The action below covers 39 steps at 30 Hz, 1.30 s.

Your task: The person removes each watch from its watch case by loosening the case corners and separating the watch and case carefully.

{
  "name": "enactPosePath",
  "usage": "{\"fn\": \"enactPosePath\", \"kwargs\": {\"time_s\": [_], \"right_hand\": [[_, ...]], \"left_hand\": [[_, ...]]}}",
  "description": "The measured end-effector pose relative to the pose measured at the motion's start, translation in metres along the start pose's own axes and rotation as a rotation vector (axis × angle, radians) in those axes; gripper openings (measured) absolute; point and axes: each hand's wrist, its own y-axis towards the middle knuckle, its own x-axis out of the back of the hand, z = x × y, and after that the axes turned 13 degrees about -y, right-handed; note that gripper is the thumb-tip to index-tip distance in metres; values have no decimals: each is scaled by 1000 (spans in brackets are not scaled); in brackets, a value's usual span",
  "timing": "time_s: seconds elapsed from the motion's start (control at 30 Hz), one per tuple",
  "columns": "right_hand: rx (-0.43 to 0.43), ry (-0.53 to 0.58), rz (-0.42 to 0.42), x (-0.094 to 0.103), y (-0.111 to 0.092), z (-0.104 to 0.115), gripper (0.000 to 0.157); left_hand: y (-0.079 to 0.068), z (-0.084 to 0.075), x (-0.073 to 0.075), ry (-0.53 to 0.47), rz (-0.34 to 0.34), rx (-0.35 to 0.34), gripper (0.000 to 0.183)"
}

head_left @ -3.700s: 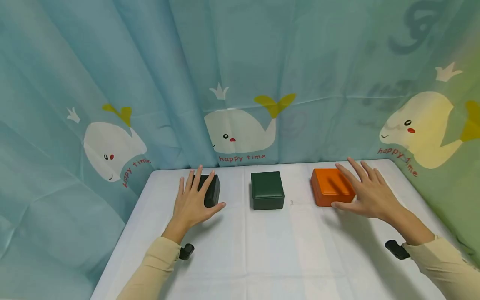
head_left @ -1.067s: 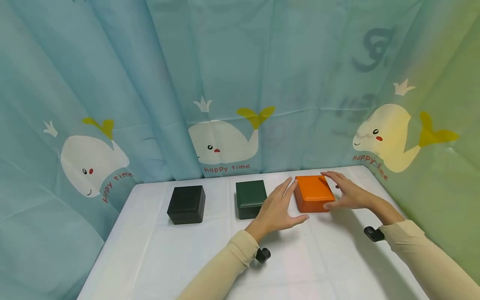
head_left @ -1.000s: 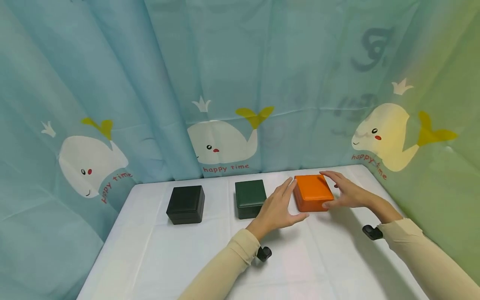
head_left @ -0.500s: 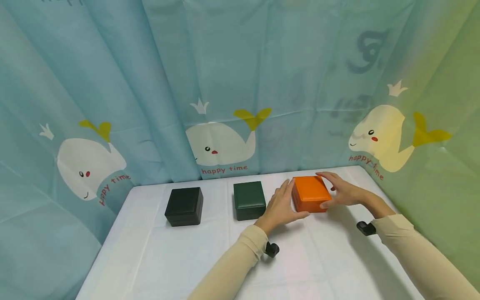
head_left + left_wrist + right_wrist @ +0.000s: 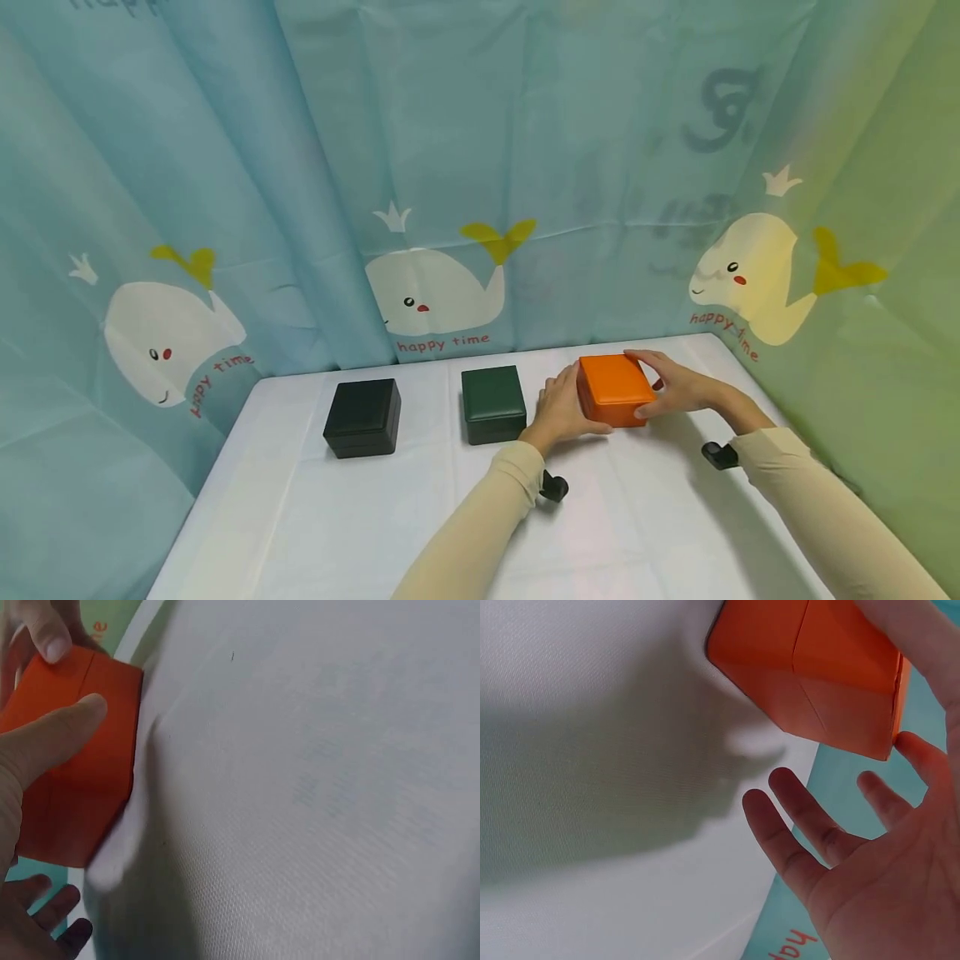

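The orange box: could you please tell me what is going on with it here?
A person has both hands around the orange box: the left hand at its left side, the right hand at its right. It looks closed; whether it is slightly lifted, I cannot tell. Neither hand holds the green box or the black box, standing to its left on the white tablecloth.

Both hands are held close together, fingers facing inward in a two-sided grip.
The beige-sleeved left forearm (image 5: 480,517) and right forearm (image 5: 825,512) are stretched forward. The left hand (image 5: 561,410) is turned rightward, its thumb (image 5: 60,736) kept nearly straight; in the right hand (image 5: 677,388), thumb and forefinger (image 5: 922,756) are curved as in a pinch, while the remaining fingers (image 5: 810,816) are splayed.
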Motion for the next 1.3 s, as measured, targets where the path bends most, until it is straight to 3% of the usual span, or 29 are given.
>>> {"fn": "enactPosePath", "kwargs": {"time_s": [0.33,0.67,1.3], "right_hand": [[-42,70,52,0,4,-4,104],[-104,97,88,-1,5,-5,107],[-74,126,72,-3,6,-11,107]], "left_hand": [[8,7,-2,-95,26,62,122],[11,13,-5,-115,33,115,120],[14,18,-6,-147,41,137,114]]}}
